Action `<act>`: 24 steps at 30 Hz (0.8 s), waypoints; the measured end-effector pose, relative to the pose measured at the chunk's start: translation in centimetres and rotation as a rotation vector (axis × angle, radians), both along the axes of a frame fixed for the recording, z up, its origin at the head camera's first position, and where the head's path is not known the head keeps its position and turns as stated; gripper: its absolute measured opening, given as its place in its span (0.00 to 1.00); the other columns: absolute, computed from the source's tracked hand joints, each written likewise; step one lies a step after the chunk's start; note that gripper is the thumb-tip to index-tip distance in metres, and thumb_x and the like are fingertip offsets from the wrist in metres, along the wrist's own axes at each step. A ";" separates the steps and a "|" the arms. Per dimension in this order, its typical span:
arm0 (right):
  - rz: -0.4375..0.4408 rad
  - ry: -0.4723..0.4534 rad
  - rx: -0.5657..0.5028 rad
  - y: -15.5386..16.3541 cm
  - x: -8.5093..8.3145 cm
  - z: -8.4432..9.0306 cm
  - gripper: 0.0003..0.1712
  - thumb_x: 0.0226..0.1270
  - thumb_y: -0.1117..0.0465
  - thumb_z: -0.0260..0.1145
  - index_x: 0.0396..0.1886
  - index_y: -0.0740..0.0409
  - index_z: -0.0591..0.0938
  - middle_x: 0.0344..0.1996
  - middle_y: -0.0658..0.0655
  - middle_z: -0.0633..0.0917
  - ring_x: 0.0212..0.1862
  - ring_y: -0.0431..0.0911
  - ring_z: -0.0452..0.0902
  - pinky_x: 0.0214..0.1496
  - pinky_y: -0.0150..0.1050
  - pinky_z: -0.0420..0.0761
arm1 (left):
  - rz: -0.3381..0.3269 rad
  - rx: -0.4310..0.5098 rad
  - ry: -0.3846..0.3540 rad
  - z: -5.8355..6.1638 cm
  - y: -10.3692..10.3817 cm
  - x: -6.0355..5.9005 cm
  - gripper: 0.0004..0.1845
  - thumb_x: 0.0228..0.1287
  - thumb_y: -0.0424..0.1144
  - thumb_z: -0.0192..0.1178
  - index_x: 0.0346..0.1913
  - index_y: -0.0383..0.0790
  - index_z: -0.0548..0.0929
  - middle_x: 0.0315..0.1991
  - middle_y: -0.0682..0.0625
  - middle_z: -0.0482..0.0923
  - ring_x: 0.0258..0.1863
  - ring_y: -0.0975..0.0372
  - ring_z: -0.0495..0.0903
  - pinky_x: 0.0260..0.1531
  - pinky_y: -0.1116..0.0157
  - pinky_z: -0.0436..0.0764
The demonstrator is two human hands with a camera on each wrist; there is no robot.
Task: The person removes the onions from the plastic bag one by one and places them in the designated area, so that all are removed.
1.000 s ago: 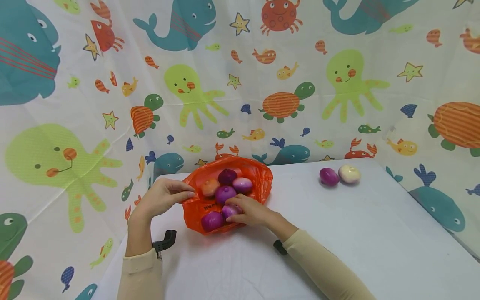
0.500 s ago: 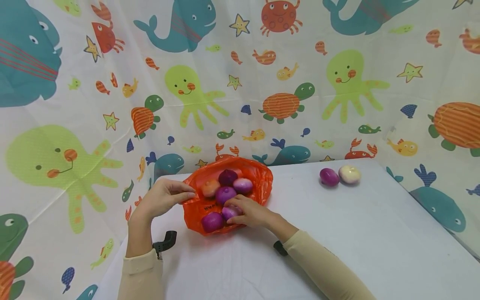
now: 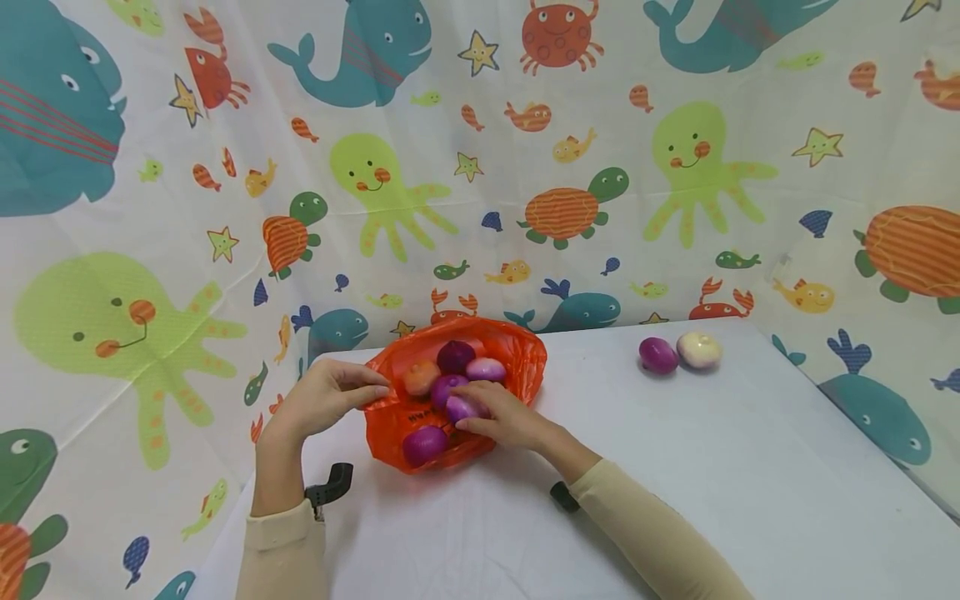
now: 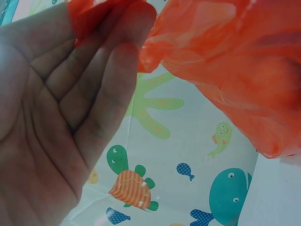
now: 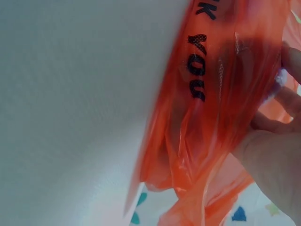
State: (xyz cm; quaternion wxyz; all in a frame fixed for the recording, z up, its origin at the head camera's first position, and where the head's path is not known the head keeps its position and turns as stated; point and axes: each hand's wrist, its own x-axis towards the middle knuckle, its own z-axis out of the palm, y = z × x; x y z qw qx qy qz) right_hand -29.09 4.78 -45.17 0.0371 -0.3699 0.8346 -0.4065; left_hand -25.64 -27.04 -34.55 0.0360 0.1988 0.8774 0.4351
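My right hand pinches a round purple onion, just shifted up mid-frame, seemingly freed; my left hand, an orange plastic bag.

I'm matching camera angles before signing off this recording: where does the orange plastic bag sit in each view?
Head: the orange plastic bag is just below and left of centre, its edge pinched by the left hand.
Left wrist: the bag spans the top, mostly upper right.
Right wrist: the bag runs top to bottom, right of centre.
Shared landmark: the sea-animal cloth, visible past the bag in all three.
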 end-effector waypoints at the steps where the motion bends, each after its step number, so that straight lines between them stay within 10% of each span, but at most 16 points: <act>1: -0.006 0.001 -0.014 0.1 0.0 0.1 0.34 0.75 0.50 0.67 0.77 0.51 0.71 0.73 0.55 0.74 0.75 0.52 0.66 0.77 0.56 0.70 | 0.000 0.000 0.001 0.0 0.0 0.0 0.11 0.70 0.42 0.69 0.48 0.41 0.92 0.41 0.46 0.91 0.39 0.56 0.89 0.43 0.64 0.88; 24: -0.228 0.097 -0.238 3.7 -1.2 2.8 0.30 0.73 0.52 0.70 0.72 0.43 0.74 0.71 0.53 0.73 0.73 0.52 0.68 0.68 0.57 0.80 | 0.006 0.001 0.001 0.0 -0.1 0.0 0.11 0.70 0.43 0.70 0.49 0.42 0.92 0.41 0.46 0.91 0.40 0.56 0.89 0.44 0.65 0.88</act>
